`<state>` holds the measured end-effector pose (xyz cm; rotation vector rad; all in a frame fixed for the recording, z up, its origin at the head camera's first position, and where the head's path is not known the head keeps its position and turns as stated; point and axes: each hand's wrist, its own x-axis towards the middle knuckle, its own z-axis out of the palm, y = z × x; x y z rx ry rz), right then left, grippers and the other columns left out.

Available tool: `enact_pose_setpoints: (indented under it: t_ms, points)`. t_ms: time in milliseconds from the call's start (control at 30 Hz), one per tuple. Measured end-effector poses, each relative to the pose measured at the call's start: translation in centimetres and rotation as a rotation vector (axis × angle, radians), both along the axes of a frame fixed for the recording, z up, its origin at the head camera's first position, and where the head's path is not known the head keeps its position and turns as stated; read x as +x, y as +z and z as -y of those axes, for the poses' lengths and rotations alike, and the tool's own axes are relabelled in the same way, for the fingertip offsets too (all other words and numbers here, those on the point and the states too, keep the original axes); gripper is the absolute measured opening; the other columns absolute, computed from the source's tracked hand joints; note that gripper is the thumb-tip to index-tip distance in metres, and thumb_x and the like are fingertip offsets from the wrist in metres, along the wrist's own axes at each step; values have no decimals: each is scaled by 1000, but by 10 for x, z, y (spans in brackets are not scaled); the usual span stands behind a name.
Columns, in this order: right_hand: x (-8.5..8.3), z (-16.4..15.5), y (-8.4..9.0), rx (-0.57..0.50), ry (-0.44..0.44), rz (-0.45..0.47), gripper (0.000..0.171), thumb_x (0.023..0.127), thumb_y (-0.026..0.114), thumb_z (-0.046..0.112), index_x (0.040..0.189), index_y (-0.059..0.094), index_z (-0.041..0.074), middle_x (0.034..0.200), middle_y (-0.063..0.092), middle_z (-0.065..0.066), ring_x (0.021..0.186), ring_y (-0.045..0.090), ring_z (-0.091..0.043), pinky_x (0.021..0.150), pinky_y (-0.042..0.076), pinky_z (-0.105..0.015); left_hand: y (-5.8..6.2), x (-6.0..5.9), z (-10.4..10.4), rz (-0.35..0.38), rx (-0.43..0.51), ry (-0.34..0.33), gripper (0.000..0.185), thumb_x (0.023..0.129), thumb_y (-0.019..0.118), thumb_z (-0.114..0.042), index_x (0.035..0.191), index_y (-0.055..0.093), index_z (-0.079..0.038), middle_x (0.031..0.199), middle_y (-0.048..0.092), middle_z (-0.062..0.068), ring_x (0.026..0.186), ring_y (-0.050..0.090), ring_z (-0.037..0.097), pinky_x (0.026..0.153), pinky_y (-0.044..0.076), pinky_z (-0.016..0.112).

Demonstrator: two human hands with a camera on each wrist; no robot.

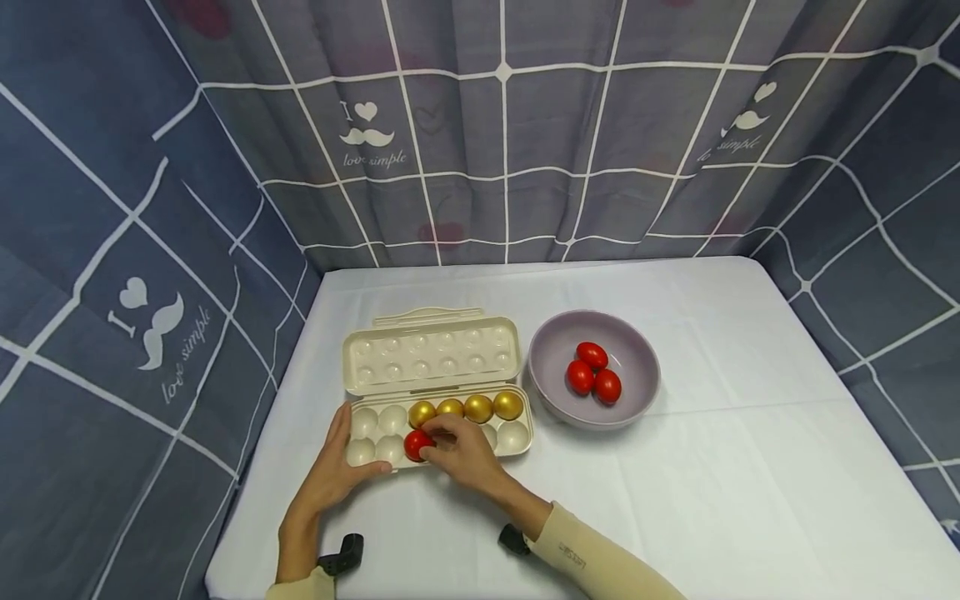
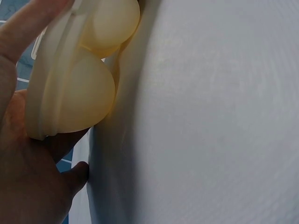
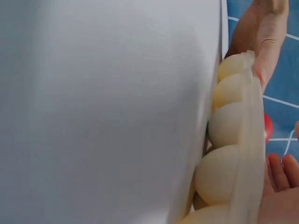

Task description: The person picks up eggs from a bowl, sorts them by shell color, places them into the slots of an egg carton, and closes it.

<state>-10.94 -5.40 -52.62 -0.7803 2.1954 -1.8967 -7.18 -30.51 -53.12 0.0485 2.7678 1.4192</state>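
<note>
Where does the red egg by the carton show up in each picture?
Head: the red egg is below and left of centre, at the carton's front row.
Left wrist: not in it.
Right wrist: at the right edge, partly behind the carton.
Shared landmark: the carton, in all three.

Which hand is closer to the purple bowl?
Right. The right hand is over the egg carton, left of the bowl; the left hand is farther, at the carton's left end.

Left fingers point(image 1: 340, 427) extended, thumb point(image 1: 372, 470) spread, right fingers point(image 1: 444, 422) bent
</note>
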Motion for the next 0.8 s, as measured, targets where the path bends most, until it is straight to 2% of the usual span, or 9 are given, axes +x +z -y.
enact_pose_setpoints:
  t_ms: [133, 233, 400, 633, 800]
  points:
    - [2, -10, 9, -85, 38, 48, 34, 85, 72, -5, 117, 63, -11, 116, 64, -24, 111, 61, -39, 97, 48, -43, -2, 1, 1, 13, 6, 1, 127, 72, 89, -29, 157, -1, -2, 163, 3, 16, 145, 12, 38, 110, 16, 63]
    - [3, -23, 29, -107, 54, 56, 42, 86, 69, -8, 124, 56, -16, 124, 58, -31, 118, 54, -46, 102, 42, -49, -3, 0, 1, 11, 4, 4, 127, 72, 89, -29, 157, -1, -2, 163, 3, 17, 145, 12, 40, 110, 16, 65]
    - [1, -52, 56, -146, 22, 41, 44, 88, 66, -8, 129, 52, -17, 130, 54, -33, 122, 49, -51, 104, 37, -53, -2, 0, 2, 13, 2, 8, 127, 72, 89, -29, 157, -1, -1, 163, 4, 17, 146, 10, 39, 110, 15, 64]
    - [-25, -96, 35, -231, -132, 0, 48, 86, 70, -8, 131, 55, -12, 133, 53, -32, 125, 49, -45, 105, 39, -42, 1, -3, -2, -4, 19, -1, 126, 70, 90, -22, 156, 1, 2, 162, 5, 18, 145, 12, 39, 110, 16, 63]
    - [-39, -131, 35, -230, -210, 23, 51, 84, 72, -8, 131, 54, -14, 134, 52, -32, 127, 48, -45, 105, 39, -38, 2, 0, -1, 7, 6, 7, 126, 71, 90, -24, 156, 1, 2, 162, 4, 18, 146, 9, 40, 110, 15, 63]
